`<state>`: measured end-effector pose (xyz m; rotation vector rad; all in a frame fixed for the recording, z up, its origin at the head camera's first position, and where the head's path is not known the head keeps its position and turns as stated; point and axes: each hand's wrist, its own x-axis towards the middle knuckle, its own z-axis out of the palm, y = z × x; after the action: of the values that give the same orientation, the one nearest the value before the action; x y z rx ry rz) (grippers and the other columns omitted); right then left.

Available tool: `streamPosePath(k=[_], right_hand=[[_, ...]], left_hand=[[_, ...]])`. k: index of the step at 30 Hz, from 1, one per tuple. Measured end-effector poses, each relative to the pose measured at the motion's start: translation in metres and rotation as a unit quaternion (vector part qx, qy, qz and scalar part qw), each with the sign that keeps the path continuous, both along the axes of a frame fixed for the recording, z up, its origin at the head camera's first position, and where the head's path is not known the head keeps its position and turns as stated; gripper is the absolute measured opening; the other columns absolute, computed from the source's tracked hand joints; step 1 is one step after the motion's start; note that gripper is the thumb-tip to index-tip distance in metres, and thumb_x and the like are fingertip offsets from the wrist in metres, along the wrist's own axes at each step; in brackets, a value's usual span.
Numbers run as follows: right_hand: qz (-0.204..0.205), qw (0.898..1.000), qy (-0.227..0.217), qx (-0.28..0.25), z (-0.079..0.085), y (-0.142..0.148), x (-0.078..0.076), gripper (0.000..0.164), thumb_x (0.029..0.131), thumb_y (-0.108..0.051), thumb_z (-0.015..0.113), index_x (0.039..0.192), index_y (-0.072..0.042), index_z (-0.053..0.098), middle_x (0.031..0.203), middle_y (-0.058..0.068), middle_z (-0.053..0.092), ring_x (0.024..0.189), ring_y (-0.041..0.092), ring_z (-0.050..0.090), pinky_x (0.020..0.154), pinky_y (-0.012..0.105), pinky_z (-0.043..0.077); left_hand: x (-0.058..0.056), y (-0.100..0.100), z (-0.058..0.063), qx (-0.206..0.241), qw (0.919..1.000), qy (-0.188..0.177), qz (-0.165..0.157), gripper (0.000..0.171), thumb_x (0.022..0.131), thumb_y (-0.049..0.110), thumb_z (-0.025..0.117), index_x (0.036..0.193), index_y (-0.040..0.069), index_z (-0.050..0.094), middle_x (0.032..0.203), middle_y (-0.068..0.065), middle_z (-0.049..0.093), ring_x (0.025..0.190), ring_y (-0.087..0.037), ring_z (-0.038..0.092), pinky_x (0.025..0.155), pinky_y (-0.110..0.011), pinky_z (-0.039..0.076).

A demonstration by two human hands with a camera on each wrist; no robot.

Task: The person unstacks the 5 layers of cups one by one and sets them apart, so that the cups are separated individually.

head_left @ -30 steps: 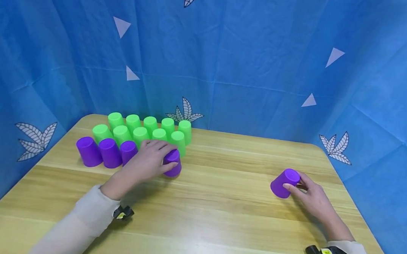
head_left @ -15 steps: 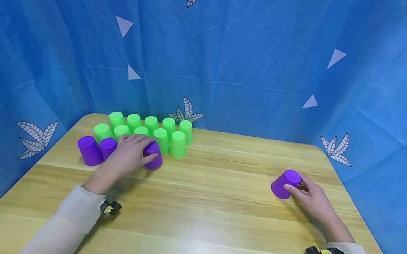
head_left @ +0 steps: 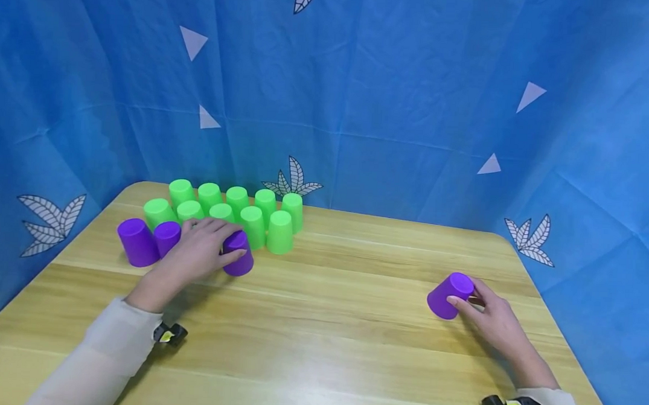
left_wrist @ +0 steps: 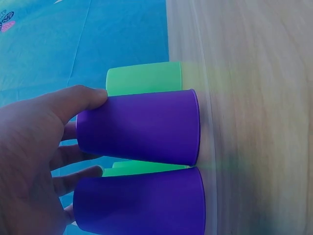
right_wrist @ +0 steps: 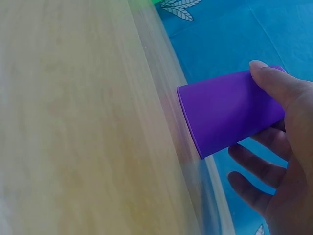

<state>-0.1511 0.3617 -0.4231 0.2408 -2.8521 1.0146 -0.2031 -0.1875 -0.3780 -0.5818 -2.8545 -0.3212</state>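
My left hand (head_left: 197,251) pinches an upside-down purple cup (head_left: 239,256) at the right end of a row of purple cups. In the left wrist view, the thumb lies on the near side of this purple cup (left_wrist: 139,129), its fingers behind. Right beside it, rim to rim, is another purple cup (left_wrist: 139,203), which the hand hides in the head view. Farther left are two more purple cups (head_left: 138,242). Over on the right, my right hand (head_left: 496,322) grips a single purple cup (head_left: 446,298) between thumb and fingers, mouth down; two fingers (right_wrist: 259,169) extend below it.
Behind the purple row, several upside-down green cups (head_left: 280,234) stand in two rows near the table's back left. The wooden table (head_left: 324,323) reaches a blue curtain (head_left: 417,79) at the back and sides.
The left hand has moved left with its purple cup, bringing it up to the other purple cups and away from the front of the rightmost green cup. The right hand has stayed in place.
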Motion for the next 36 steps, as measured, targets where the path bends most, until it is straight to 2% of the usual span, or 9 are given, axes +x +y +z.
streamPosePath(k=[5, 9, 16, 23, 32, 36], right_hand=[[0.009, 1.000, -0.012, 0.009, 0.001, -0.001, 0.000, 0.063, 0.095, -0.034, 0.065, 0.143, -0.002, 0.040, 0.123, 0.029, 0.059, 0.108, 0.050, 0.058, 0.088, 0.063, 0.046], [0.010, 1.000, -0.003, 0.010, 0.002, -0.002, 0.002, 0.066, 0.095, -0.033, 0.066, 0.147, -0.005, 0.035, 0.126, 0.030, 0.057, 0.108, 0.051, 0.057, 0.087, 0.065, 0.045], [-0.004, 0.999, 0.037, 0.027, 0.004, -0.005, 0.004, 0.061, 0.093, -0.034, 0.068, 0.142, -0.005, 0.045, 0.126, 0.024, 0.059, 0.106, 0.049, 0.058, 0.082, 0.063, 0.046], [-0.006, 0.997, 0.071, 0.042, 0.005, -0.009, 0.007, 0.054, 0.093, -0.030, 0.069, 0.136, -0.003, 0.051, 0.116, 0.019, 0.065, 0.101, 0.045, 0.062, 0.078, 0.057, 0.048], [-0.001, 0.997, 0.048, 0.055, 0.015, -0.015, 0.005, 0.055, 0.093, -0.033, 0.069, 0.136, -0.003, 0.052, 0.118, 0.024, 0.063, 0.103, 0.051, 0.059, 0.079, 0.062, 0.048], [0.007, 0.996, 0.056, 0.063, 0.019, -0.022, 0.003, 0.054, 0.092, -0.033, 0.070, 0.134, -0.004, 0.054, 0.114, 0.021, 0.065, 0.103, 0.048, 0.060, 0.082, 0.062, 0.047]], left_hand=[[0.001, -0.002, -0.001, -0.001, 1.0000, 0.001, -0.001, 0.052, 0.090, 0.041, 0.070, 0.129, 0.008, 0.062, 0.127, -0.019, 0.060, 0.122, -0.043, 0.048, 0.095, -0.063, 0.029], [0.000, -0.004, -0.003, 0.000, 1.0000, 0.000, -0.001, 0.054, 0.091, 0.044, 0.068, 0.130, 0.009, 0.061, 0.128, -0.018, 0.059, 0.123, -0.042, 0.047, 0.095, -0.063, 0.028], [0.000, -0.007, -0.001, 0.007, 0.9999, 0.012, -0.010, 0.049, 0.094, 0.044, 0.063, 0.128, 0.010, 0.064, 0.126, -0.016, 0.061, 0.123, -0.040, 0.049, 0.095, -0.063, 0.028], [0.001, -0.008, 0.000, 0.001, 0.9999, 0.009, -0.013, 0.043, 0.094, 0.042, 0.064, 0.123, 0.011, 0.068, 0.121, -0.014, 0.064, 0.120, -0.039, 0.051, 0.095, -0.060, 0.030], [0.000, -0.007, 0.004, 0.009, 0.9999, -0.002, -0.008, 0.041, 0.093, 0.040, 0.066, 0.122, 0.010, 0.069, 0.119, -0.015, 0.066, 0.118, -0.040, 0.054, 0.095, -0.062, 0.032], [-0.003, -0.005, 0.005, 0.008, 0.9999, 0.002, -0.009, 0.040, 0.092, 0.038, 0.067, 0.120, 0.010, 0.070, 0.117, -0.014, 0.066, 0.116, -0.040, 0.055, 0.095, -0.063, 0.032]])
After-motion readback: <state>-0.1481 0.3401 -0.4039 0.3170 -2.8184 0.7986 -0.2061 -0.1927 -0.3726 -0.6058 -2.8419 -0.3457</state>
